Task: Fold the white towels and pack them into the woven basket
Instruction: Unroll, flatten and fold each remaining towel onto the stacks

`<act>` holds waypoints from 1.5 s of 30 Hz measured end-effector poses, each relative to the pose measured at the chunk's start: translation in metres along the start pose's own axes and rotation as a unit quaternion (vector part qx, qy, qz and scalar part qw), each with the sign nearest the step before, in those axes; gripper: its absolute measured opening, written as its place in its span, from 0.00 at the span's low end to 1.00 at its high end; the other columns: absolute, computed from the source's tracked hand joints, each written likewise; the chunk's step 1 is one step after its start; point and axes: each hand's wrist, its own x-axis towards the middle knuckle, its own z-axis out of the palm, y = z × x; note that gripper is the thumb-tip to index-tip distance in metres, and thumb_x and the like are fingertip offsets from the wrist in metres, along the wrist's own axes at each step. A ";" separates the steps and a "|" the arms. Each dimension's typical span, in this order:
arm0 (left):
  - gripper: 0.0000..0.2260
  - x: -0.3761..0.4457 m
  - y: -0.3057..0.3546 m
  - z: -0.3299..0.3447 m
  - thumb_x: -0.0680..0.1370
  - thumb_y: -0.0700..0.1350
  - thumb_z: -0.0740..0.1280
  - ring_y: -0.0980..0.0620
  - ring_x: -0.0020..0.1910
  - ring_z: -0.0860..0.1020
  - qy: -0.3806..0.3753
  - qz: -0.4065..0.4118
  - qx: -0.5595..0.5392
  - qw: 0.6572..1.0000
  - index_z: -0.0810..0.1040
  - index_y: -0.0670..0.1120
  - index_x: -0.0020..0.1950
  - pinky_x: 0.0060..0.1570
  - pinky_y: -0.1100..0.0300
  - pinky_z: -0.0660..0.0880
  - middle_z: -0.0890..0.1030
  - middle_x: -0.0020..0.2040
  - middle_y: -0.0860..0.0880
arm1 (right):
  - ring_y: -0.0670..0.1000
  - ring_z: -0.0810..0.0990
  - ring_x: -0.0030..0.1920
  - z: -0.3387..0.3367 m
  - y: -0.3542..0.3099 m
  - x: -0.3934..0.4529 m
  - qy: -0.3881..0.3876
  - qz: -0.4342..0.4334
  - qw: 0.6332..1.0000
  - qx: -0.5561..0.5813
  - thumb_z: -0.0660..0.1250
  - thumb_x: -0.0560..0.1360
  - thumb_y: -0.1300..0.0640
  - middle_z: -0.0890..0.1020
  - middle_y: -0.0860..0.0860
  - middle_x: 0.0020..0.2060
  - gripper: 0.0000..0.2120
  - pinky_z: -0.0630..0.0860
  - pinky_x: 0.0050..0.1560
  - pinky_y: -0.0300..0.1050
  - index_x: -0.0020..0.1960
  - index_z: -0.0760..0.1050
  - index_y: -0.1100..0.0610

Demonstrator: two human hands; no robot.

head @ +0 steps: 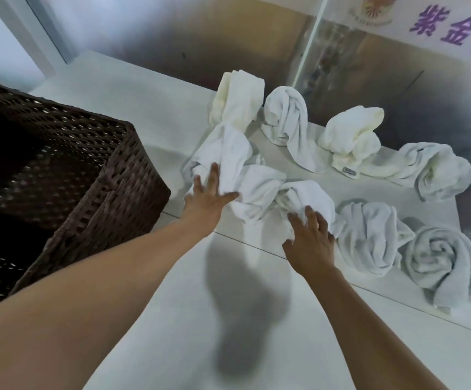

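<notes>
From the head view, I have both hands out over the nearest towel (259, 190), a long crumpled one lying across the white table (155, 277) just right of the basket (93, 192). My left hand (210, 197) lies flat on its left bunch, fingers spread wide and straight, pressing rather than gripping. My right hand (310, 240) is at its right end, fingers spread and a little bent, tips on the cloth; I cannot tell whether any of them has pinched a fold.

I judge this the very start: picking out the first towel to fold. Nothing looks folded, and what I see of the basket's inside is dark, with no towel showing. The next move calls for finding two corners or an edge, lifting the towel free of its neighbours and spreading it on the bare stretch of table nearer me.

Six more towels lie beyond and to the right: a cream one (238, 97) at the back touching mine, a white one (288, 122), another cream one (352, 136), a bunched one (437, 170) and two rolled ones (369, 235) (442, 266) by the right edge.

The table is smooth and white with a seam across it. Behind it is a dull metallic wall (228, 32), with a sign (451, 26) in purple characters at upper right.
</notes>
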 end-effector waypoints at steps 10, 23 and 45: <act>0.12 -0.051 -0.010 0.035 0.79 0.46 0.70 0.31 0.74 0.62 0.096 -0.004 -0.087 0.992 0.77 0.53 0.61 0.69 0.40 0.69 0.49 0.82 0.42 | 0.57 0.52 0.78 0.003 0.007 0.012 -0.015 0.013 1.000 -0.021 0.67 0.77 0.51 0.53 0.49 0.80 0.30 0.63 0.70 0.57 0.76 0.64 0.53; 0.12 -0.188 -0.009 0.094 0.76 0.43 0.72 0.34 0.79 0.56 0.125 0.030 -0.183 0.975 0.78 0.52 0.59 0.73 0.43 0.65 0.50 0.83 0.45 | 0.56 0.48 0.81 0.005 0.008 -0.013 0.024 -0.035 0.998 -0.039 0.71 0.74 0.56 0.52 0.53 0.82 0.34 0.49 0.78 0.57 0.77 0.63 0.50; 0.18 -0.315 -0.035 0.084 0.75 0.46 0.73 0.40 0.71 0.69 0.165 0.059 -0.238 0.955 0.77 0.61 0.61 0.59 0.42 0.75 0.60 0.80 0.48 | 0.45 0.73 0.31 -0.006 -0.065 -0.255 0.033 -0.040 0.919 0.391 0.63 0.81 0.57 0.78 0.45 0.29 0.05 0.68 0.32 0.36 0.49 0.75 0.49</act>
